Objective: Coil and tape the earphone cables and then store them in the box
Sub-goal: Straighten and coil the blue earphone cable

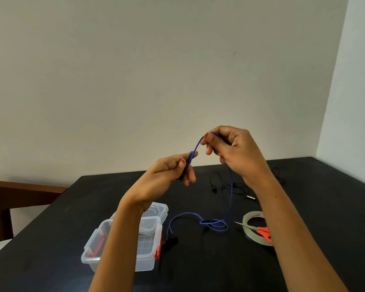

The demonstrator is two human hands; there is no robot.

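A blue earphone cable [231, 199] runs from my raised hands down to the black table [51, 239], where its loose part lies in loops. My left hand [169, 171] is shut on a few turns of the cable wound around its fingers. Slightly higher and to the right, my right hand [230, 148] pinches the same cable between thumb and forefinger. A clear plastic box [148, 258] with orange latches stands open below my left forearm, its lid behind it. A roll of clear tape [251, 216] lies at the right.
Orange-handled scissors [261, 230] rest across the tape roll. A black earphone cable [226, 186] lies tangled on the table beyond my hands. A wooden chair [19, 194] stands at the table's left edge. A wall rises close behind the table.
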